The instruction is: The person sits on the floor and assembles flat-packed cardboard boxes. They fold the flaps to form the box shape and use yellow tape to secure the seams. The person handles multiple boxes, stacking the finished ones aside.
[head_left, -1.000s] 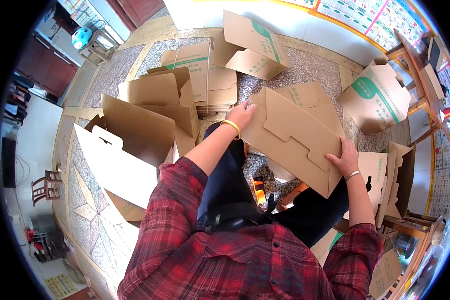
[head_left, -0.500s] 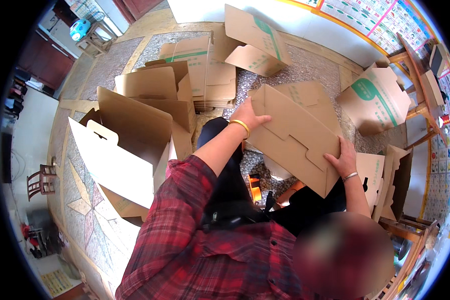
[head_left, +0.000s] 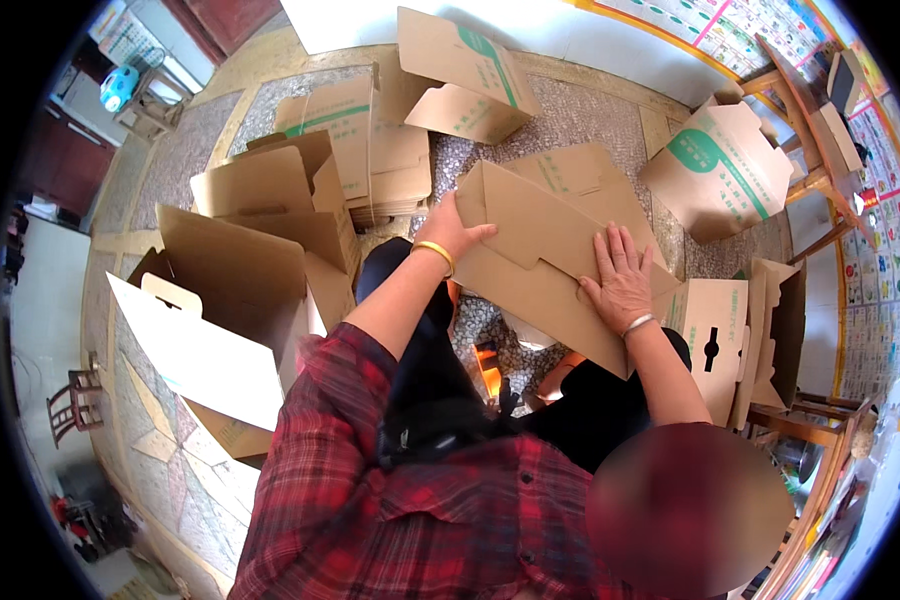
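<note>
In front of my knees is a brown cardboard box [head_left: 525, 290], with the interlocking flaps of one end facing up. My left hand [head_left: 452, 236] grips its left edge, the thumb over the top and the fingers mostly hidden behind the side. My right hand [head_left: 618, 278] lies flat on the flaps right of their middle seam, fingers stretched out. Beyond the box lies a flap or panel with green print [head_left: 580, 170]; whether it belongs to the same box I cannot tell. An orange object [head_left: 487, 368] shows between my legs.
Open cartons [head_left: 235, 265] stand on the left, near a stack of flattened cardboard [head_left: 395, 190]. Another open carton [head_left: 470, 85] sits at the far side. A green-printed box [head_left: 720, 170] and more cartons [head_left: 710, 325] are on the right, beside a wooden chair [head_left: 815, 160].
My right hand has moved from the box's right edge onto its flaps and now lies flat. My left hand keeps its grip. The whole view has shifted slightly.
</note>
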Available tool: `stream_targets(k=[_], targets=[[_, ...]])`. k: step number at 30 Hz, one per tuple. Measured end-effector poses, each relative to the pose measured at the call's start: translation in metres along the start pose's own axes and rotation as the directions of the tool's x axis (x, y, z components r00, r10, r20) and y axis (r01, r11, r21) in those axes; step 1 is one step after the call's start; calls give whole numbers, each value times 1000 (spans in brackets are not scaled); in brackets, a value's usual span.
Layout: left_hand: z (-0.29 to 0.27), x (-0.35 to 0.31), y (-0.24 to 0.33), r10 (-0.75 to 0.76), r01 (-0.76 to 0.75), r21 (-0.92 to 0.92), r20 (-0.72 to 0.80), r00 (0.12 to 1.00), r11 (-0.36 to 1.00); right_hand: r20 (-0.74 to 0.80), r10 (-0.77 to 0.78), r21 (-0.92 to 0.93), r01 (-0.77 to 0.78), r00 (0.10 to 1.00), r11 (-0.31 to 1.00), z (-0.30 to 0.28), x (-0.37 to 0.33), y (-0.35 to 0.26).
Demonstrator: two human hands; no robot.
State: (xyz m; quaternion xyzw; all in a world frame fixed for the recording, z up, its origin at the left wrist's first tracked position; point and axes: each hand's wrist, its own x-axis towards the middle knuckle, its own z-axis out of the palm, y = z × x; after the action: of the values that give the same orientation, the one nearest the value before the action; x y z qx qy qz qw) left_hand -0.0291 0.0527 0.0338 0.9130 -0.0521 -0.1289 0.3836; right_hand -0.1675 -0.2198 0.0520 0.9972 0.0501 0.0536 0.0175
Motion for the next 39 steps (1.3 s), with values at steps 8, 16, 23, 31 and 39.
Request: stream_targets(k=[8, 16, 23, 31, 39], targets=[[-1, 4, -5, -26, 26, -25, -6, 1000, 999, 58, -42, 104, 36, 997, 994, -12, 12, 8], [3, 11, -18, -9, 10, -123, 11, 1000, 992, -243, 378, 579, -179, 893, 796, 6, -14, 85], [-5, 3, 4, -31, 40, -165, 56, 998, 986, 329, 555, 939, -327, 764, -108, 37, -65, 77], [-6, 6, 1, -51, 53, -90, 31, 998, 994, 281, 551, 947, -319, 786, -28, 42, -62, 63], [-5, 8, -1, 12, -8, -114, 29, 1000, 993, 268, 571, 954, -295, 776, -45, 44, -61, 62]])
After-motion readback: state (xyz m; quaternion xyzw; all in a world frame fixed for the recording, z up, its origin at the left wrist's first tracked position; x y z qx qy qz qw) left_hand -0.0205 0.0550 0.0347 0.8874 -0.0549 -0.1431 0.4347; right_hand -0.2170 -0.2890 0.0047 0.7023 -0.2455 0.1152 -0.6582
